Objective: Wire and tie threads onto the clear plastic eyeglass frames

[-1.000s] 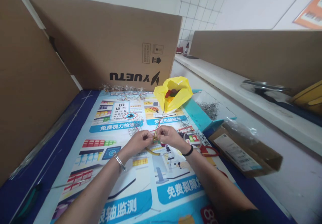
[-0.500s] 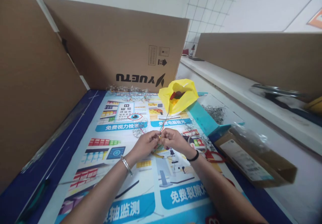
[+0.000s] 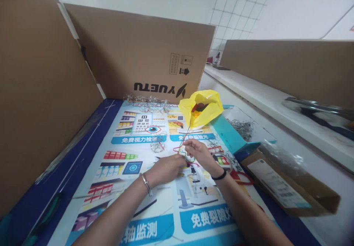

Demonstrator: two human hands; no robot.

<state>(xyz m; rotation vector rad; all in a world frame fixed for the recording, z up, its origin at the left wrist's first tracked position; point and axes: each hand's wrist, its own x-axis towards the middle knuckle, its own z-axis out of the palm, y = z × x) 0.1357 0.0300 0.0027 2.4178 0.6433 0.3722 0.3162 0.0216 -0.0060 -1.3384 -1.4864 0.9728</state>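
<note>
Thin coloured cords [image 3: 181,147], red, green and yellowish, run from near the yellow bag down between my two hands. My right hand [image 3: 201,155] is closed in a pinch at these cords, with loops of red and pale green below its fingers. Lower and to the left, my left hand [image 3: 168,169] lies palm down with its fingers curled together; what they hold is hidden. Beyond my hands stands an open yellow bag [image 3: 200,109] with red, dark and orange-yellow contents. A wire tangle with a bit of red [image 3: 158,146] lies left of the cords.
Cardboard panels [image 3: 132,51] close off the left and back. Right of the bag is a blue-white box [image 3: 226,133] holding silvery wire pieces, with a brown carton [image 3: 284,179] nearer me. Red-handled scissors [image 3: 243,178] lie by my right forearm, green-handled pliers [image 3: 45,216] at far left.
My hands have moved apart: the left is lower and turned palm down, the right slightly higher and to the right. Cord loops now show between them. The whole view has shifted slightly.
</note>
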